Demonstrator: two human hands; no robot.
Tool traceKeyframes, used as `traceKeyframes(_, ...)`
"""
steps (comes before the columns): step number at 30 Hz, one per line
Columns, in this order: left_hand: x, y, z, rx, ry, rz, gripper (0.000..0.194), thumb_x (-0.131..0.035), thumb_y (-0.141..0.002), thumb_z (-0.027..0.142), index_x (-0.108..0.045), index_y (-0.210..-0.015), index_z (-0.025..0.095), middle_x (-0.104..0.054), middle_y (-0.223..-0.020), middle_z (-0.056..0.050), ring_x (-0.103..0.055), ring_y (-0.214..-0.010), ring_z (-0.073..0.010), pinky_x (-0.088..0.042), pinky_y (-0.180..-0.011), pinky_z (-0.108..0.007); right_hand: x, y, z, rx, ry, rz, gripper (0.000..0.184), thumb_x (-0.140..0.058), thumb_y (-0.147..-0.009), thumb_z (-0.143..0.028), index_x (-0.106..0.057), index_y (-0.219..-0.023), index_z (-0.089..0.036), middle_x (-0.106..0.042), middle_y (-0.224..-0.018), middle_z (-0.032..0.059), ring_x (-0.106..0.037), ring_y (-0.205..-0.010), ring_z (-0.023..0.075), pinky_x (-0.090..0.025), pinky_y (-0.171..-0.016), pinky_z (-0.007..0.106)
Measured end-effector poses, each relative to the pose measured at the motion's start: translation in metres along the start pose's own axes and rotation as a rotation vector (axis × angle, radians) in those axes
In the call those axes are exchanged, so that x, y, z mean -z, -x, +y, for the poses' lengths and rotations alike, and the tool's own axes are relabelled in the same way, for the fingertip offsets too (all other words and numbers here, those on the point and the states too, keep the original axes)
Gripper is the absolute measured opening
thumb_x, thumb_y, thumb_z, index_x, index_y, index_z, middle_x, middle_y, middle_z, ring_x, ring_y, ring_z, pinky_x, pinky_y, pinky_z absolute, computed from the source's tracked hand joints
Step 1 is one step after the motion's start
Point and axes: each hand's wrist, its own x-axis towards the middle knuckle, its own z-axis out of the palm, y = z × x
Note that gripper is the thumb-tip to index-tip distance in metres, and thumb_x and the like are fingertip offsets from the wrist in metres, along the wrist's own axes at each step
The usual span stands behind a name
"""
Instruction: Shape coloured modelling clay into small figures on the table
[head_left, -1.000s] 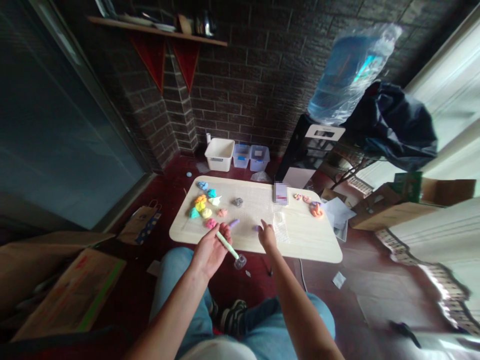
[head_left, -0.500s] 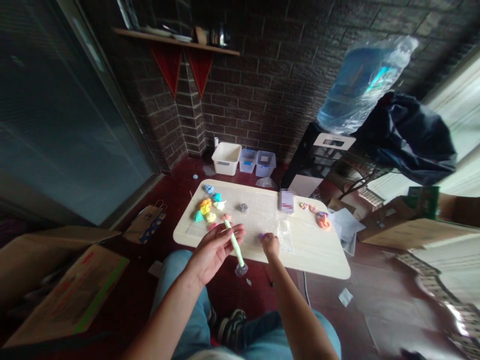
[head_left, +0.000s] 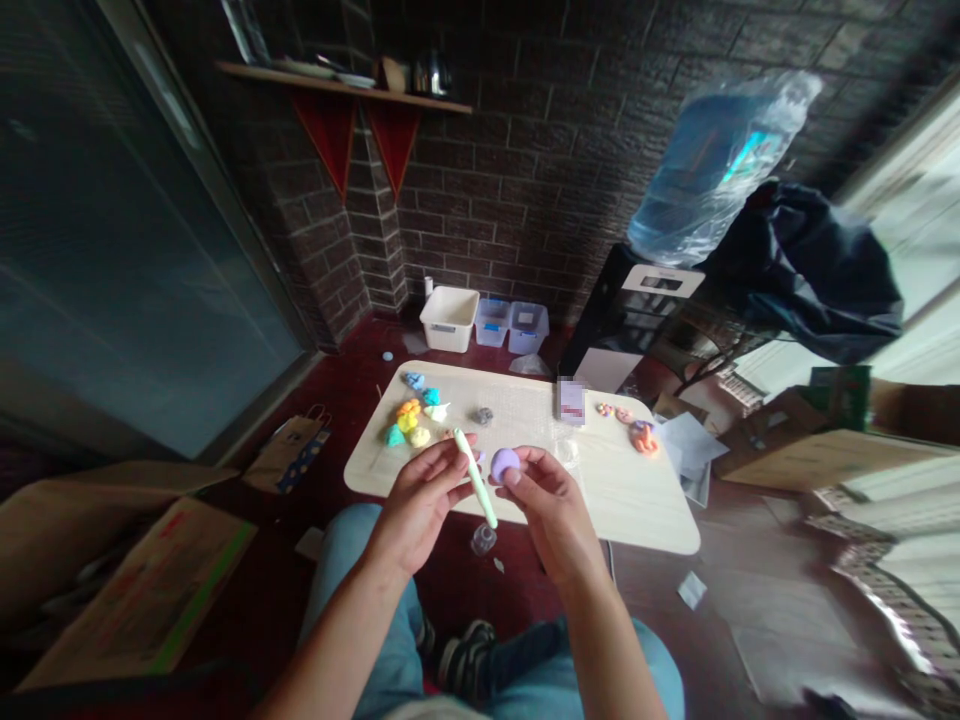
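Observation:
My left hand holds a pale green stick slantwise between thumb and fingers, above the near edge of the low table. A round, flat purple piece of modelling clay is pinched in my right hand, just to the right of the stick and apart from it. Lumps of modelling clay lie on the table's left side, among them yellow-orange, teal and blue. A grey lump sits nearer the middle.
Shaped clay pieces and a small card or box lie toward the table's right. Behind it stand a white bin, clear tubs and a water dispenser. Cardboard boxes flank both sides. A small clear jar is below the near edge.
My right hand has come up from the tabletop with the purple clay and moved beside the stick. My left hand still holds the green stick, with its fingers more closed around it.

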Motion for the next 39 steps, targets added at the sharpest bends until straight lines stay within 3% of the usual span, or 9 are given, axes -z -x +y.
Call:
traceKeyframes(5,-0.007,0.013,0.002,-0.044,-0.054,0.003,0.027,-0.080,-0.075,0.026,-0.076,-0.100,0.018,-0.069,-0.093,-0.003,-0.065,-0.085,-0.0146,-0.059,-0.078,-0.030,-0.009,0.022,-0.009,0.085,-0.087,-0.021,0.023,-0.083,-0.073,-0.029,-0.068,-0.089,-0.021,-0.068,-0.080,-0.0034,-0.063,-0.073,0.0103,-0.049,-0.073,0.023)
traceKeyframes(10,-0.012,0.021,0.009,-0.069,-0.102,0.010,0.028,-0.082,-0.073,0.026,-0.075,-0.098,0.016,-0.072,-0.102,-0.007,-0.067,-0.091,-0.0188,-0.061,-0.077,-0.033,-0.013,0.029,-0.017,0.100,-0.034,0.015,0.025,-0.084,-0.072,-0.029,-0.066,-0.088,-0.020,-0.068,-0.081,-0.0026,-0.062,-0.069,0.0098,-0.049,-0.065,0.022)
traceKeyframes(16,-0.017,0.026,0.011,-0.067,-0.095,0.008,0.031,-0.082,-0.072,0.027,-0.074,-0.100,0.015,-0.074,-0.098,-0.008,-0.069,-0.092,-0.0206,-0.062,-0.078,-0.034,-0.020,0.040,-0.023,0.116,0.059,0.036,0.025,-0.082,-0.075,-0.032,-0.064,-0.089,-0.020,-0.067,-0.075,-0.0029,-0.055,-0.060,0.0072,-0.044,-0.056,0.019)
traceKeyframes(23,-0.018,0.028,0.010,-0.069,-0.083,-0.011,0.028,-0.081,-0.074,0.027,-0.075,-0.099,0.017,-0.075,-0.101,-0.008,-0.069,-0.093,-0.0204,-0.062,-0.078,-0.033,-0.025,0.044,-0.025,0.189,0.133,0.066,0.022,-0.080,-0.076,-0.032,-0.065,-0.089,-0.022,-0.069,-0.080,-0.0014,-0.060,-0.068,0.0096,-0.047,-0.060,0.020)
traceKeyframes(30,-0.021,0.031,0.006,-0.075,-0.056,-0.010,0.023,-0.081,-0.075,0.027,-0.076,-0.096,0.019,-0.074,-0.111,-0.008,-0.069,-0.100,-0.0208,-0.060,-0.082,-0.031,-0.030,0.051,-0.027,0.283,0.274,0.112,0.020,-0.074,-0.080,-0.032,-0.065,-0.096,-0.024,-0.071,-0.090,0.0012,-0.067,-0.083,0.0155,-0.055,-0.073,0.027)
traceKeyframes(34,-0.024,0.035,0.002,-0.076,-0.036,0.008,0.023,-0.080,-0.076,0.027,-0.075,-0.097,0.020,-0.074,-0.113,-0.007,-0.068,-0.103,-0.0193,-0.059,-0.085,-0.028,-0.029,0.051,-0.023,0.346,0.312,0.141,0.018,-0.071,-0.083,-0.032,-0.065,-0.098,-0.025,-0.069,-0.092,0.0009,-0.065,-0.084,0.0158,-0.055,-0.072,0.027)
traceKeyframes(39,-0.028,0.041,0.001,-0.070,-0.039,0.025,0.026,-0.079,-0.076,0.030,-0.073,-0.100,0.020,-0.073,-0.109,-0.005,-0.069,-0.100,-0.0208,-0.059,-0.088,-0.036,-0.028,0.053,-0.019,0.309,0.357,0.164,0.023,-0.070,-0.085,-0.035,-0.064,-0.105,-0.026,-0.070,-0.098,0.0026,-0.065,-0.084,0.0165,-0.052,-0.067,0.026)
